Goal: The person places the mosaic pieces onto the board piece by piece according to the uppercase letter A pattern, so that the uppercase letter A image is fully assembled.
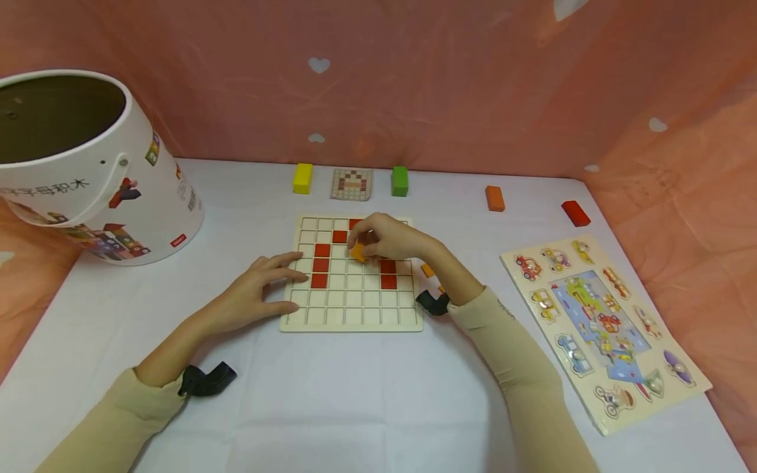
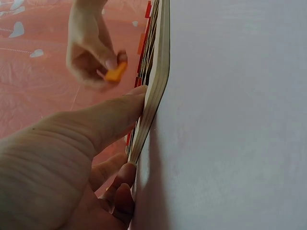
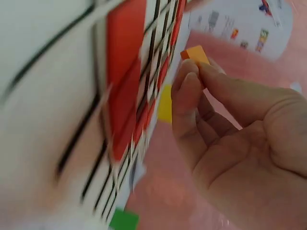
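A pale wooden grid board (image 1: 352,316) lies on the white table, with several red square tiles (image 1: 321,265) set in its cells. My right hand (image 1: 387,238) hovers over the board's upper middle and pinches a small orange tile (image 1: 357,252) between thumb and fingertips; the orange tile (image 3: 195,52) and the orange tile (image 2: 115,74) show in both wrist views. My left hand (image 1: 257,294) rests flat at the board's left edge, its fingers (image 2: 112,112) pressed against the board's side (image 2: 152,91).
A large white bucket (image 1: 89,164) stands at the back left. Yellow (image 1: 303,178), green (image 1: 399,180), orange (image 1: 494,198) and red (image 1: 575,213) blocks and a small pattern card (image 1: 351,184) line the back. A vehicle peg puzzle (image 1: 603,322) lies on the right. Loose orange tiles (image 1: 427,269) lie beside the board.
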A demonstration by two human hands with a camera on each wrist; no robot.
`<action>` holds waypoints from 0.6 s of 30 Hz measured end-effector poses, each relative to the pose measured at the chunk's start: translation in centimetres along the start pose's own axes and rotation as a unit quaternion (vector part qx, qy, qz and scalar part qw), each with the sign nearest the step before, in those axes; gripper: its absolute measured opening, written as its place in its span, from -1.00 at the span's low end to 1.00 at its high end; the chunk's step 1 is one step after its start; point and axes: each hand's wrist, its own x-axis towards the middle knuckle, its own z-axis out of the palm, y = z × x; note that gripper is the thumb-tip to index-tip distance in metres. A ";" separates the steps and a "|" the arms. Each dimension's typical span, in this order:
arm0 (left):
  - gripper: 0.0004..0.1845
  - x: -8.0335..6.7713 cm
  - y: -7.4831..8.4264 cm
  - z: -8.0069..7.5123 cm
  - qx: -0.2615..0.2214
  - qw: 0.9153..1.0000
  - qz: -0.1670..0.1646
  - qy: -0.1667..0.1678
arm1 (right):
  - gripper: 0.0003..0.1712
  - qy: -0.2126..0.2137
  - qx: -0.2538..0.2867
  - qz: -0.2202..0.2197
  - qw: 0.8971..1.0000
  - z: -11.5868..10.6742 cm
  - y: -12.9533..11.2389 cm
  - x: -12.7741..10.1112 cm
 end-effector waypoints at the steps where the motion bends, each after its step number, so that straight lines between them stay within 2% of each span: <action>1: -0.51 0.0 0.0 0.0 -0.001 1.000 0.001 0.000 | -0.85 -0.011 -0.001 -0.004 1.000 0.3 -0.2 0.6; 4: -0.51 0.1 0.0 0.0 -0.002 1.000 0.003 0.000 | -0.85 -0.034 -0.001 -0.011 0.999 1.1 -0.7 1.9; 8: -0.52 0.1 0.0 -0.1 -0.002 1.000 0.005 -0.001 | -0.80 -0.043 -0.011 -0.006 0.999 1.8 -1.3 2.6; 13: -0.52 0.1 0.0 -0.2 -0.001 1.000 0.004 -0.002 | -0.75 -0.043 -0.036 0.002 0.998 2.5 -1.9 2.3; 18: -0.52 0.1 0.0 -0.1 -0.002 1.000 0.001 -0.005 | -0.68 -0.026 -0.033 -0.005 0.999 2.8 -2.1 1.2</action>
